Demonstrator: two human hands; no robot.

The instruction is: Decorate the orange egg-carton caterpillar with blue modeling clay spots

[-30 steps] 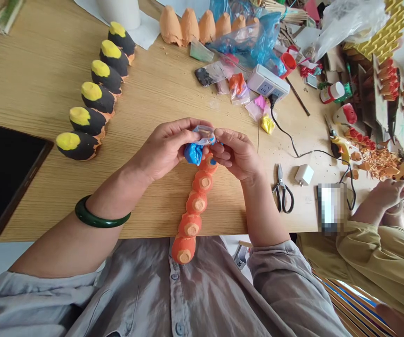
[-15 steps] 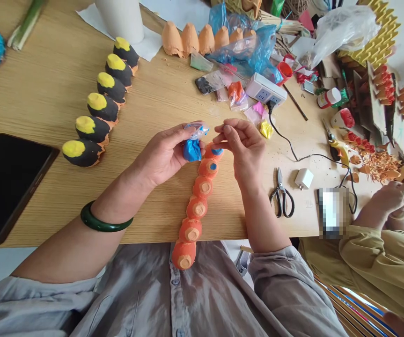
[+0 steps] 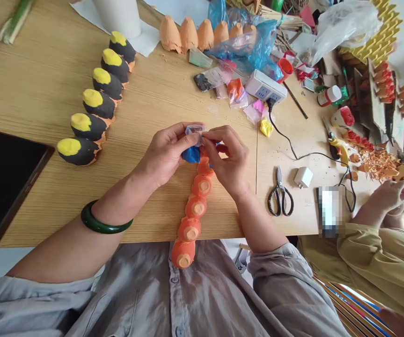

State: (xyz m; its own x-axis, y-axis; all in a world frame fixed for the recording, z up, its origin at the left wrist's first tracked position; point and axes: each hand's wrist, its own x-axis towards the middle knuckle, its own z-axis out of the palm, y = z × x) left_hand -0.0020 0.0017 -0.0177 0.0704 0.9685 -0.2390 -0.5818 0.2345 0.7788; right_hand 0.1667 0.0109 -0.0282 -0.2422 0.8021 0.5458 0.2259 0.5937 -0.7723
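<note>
My left hand (image 3: 165,150) holds the blue clay bag (image 3: 191,155), and my right hand (image 3: 229,161) pinches its edge. The orange egg-carton strip (image 3: 195,207) runs from near them toward six o'clock

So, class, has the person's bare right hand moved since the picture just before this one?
Yes. Judged against the bright yellow lump in clear plastic, the bare right hand has shifted leftward, farther away from that lump.

The bare left hand (image 3: 168,152) and bare right hand (image 3: 227,161) meet, fingertips pinched close together. Both forearms angle inward, wrists slightly bent.
</note>
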